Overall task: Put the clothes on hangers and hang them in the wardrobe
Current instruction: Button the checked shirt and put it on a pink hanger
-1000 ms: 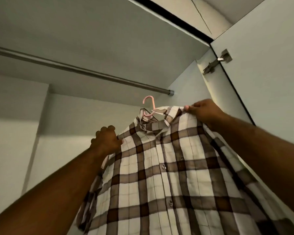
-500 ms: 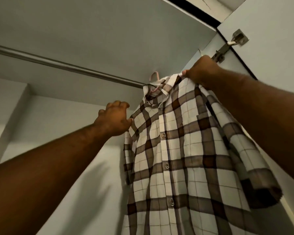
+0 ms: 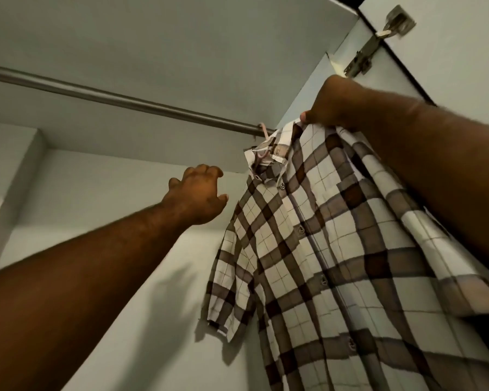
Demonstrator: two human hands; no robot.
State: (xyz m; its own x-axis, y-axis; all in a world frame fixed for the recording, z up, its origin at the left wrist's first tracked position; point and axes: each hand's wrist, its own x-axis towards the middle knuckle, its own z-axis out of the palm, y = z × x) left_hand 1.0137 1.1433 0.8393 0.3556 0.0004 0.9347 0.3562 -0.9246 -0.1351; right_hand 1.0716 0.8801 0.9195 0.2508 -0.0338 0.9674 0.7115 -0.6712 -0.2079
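Note:
A brown and white plaid shirt (image 3: 316, 249) hangs on a pink hanger (image 3: 261, 145) whose hook sits over the right end of the metal rail (image 3: 124, 101) inside the wardrobe. My right hand (image 3: 333, 105) grips the shirt's right shoulder near the collar, up by the wardrobe's side wall. My left hand (image 3: 198, 193) hovers just left of the shirt's left shoulder, fingers loosely curled, holding nothing and not touching the cloth. The hanger's body is hidden inside the shirt.
The wardrobe's top panel (image 3: 181, 38) lies close above the rail. The open door with its metal hinge (image 3: 378, 38) stands at the upper right. The pale back wall (image 3: 96, 207) runs behind my left arm; the rail's left stretch carries nothing.
The shirt rose to the rail and the hanger hook went over it. My left hand let go of the left shoulder and drew slightly away. My right hand kept its grip.

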